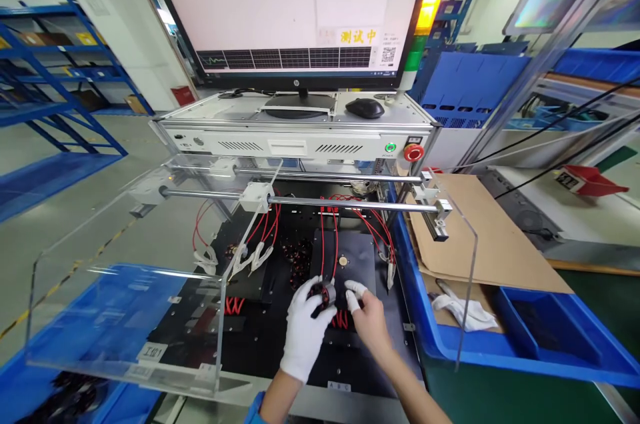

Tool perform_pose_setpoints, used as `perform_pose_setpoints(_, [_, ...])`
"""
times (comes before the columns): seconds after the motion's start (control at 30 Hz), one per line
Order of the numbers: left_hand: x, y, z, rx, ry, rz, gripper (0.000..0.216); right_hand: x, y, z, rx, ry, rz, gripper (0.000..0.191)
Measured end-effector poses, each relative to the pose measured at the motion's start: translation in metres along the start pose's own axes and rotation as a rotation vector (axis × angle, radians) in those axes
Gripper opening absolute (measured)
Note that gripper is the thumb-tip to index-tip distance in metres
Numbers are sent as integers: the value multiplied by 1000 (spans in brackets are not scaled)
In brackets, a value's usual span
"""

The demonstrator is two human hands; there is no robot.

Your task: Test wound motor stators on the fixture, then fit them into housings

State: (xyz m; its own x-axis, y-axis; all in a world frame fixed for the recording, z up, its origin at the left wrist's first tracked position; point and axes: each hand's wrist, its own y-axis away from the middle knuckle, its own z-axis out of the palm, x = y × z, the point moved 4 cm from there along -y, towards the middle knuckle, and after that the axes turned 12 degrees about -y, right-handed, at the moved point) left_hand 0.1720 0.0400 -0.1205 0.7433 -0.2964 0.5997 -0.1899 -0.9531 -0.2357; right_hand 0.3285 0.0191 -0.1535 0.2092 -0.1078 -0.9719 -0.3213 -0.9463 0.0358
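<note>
My left hand [303, 331], in a white glove, has its fingers wrapped round a small motor [327, 294] with a grey cylindrical body and dark, copper-coloured parts. To its right is my right hand [369, 316], bare except for white covers on the fingertips. Its thumb and index finger come close together beside the motor in a pinch; anything between them is too small to make out. Both hands are over a black test panel [345, 247]. Red wires [335, 247] run down from the back towards the motor, and coiled red wires [340, 319] lie below it.
A clear hinged cover [125, 317] and metal rails [350, 204] surround the panel. White-sleeved clips [260, 257] lie left, near several dark motors [297, 261]. At right, a blue tray [435, 337] holds cardboard and a white glove [465, 307]. A monitor [260, 4] stands behind.
</note>
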Motion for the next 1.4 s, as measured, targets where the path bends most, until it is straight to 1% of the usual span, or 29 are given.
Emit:
perform_pose_setpoints(0.07, [11,-19,0,35,83,-53,16,-9,-22,6,-72,184,48,33])
perform_pose_setpoints(0.13, [13,-33,2,60,133,-101,20,-19,-36,17,-175,336,89,32])
perform_pose_setpoints(0.2, [12,-43,5,78,121,-103,20,-25,-40,25,-232,379,91,29])
perform_pose_setpoints(0.27, [15,-53,11,88,52,-57,16,-26,-33,24,-235,340,71,25])
perform_pose_setpoints(0.33, [22,-63,20,79,-49,17,12,-21,-22,14,-149,258,45,23])
perform_pose_setpoints(0.43, [38,-75,40,-22,-203,105,14,-9,-13,-12,54,49,10,29])
perform_pose_setpoints(0.5, [47,-78,51,-89,-277,129,18,-3,-19,-27,189,-48,-5,35])
perform_pose_setpoints(0.53, [49,-77,54,-100,-297,134,20,-1,-25,-32,235,-65,-15,37])
perform_pose_setpoints(0.57, [50,-75,56,-98,-302,144,23,0,-32,-36,266,-59,-28,39])
perform_pose_setpoints(0.63, [45,-69,56,-67,-271,164,23,-3,-46,-40,279,0,-55,38])
perform_pose_setpoints(0.77, [21,-52,54,8,-126,162,21,-20,-60,-45,235,158,-123,33])
perform_pose_setpoints(0.83, [9,-43,55,10,-54,138,20,-31,-60,-45,199,238,-154,30])
perform_pose_setpoints(0.9, [2,-37,55,-13,15,124,18,-41,-60,-42,141,332,-158,25])
perform_pose_setpoints(0.93, [0,-35,53,-11,46,112,17,-45,-60,-39,107,381,-154,23])
perform_pose_setpoints(1.0, [-2,-38,45,43,94,76,17,-51,-61,-33,37,474,-143,21])
perform_pose_setpoints(1.07, [-2,-48,37,102,117,63,27,-55,-63,-27,-29,562,-132,19])
perform_pose_setpoints(1.1, [0,-55,34,100,128,90,36,-56,-64,-24,-64,604,-133,18])
perform_pose_setpoints(1.17, [5,-72,34,10,200,190,46,-59,-65,-18,-117,690,-136,19])
perform_pose_setpoints(1.2, [7,-79,36,-48,255,234,45,-60,-65,-16,-132,733,-133,20])
perform_pose_setpoints(1.27, [9,-89,39,-127,366,265,32,-61,-66,-13,-137,810,-100,23])
perform_pose_setpoints(1.33, [7,-91,41,-135,436,233,22,-61,-68,-9,-143,856,-46,24])
perform_pose_setpoints(1.4, [3,-88,41,-110,487,181,19,-60,-70,-5,-166,851,-5,23])
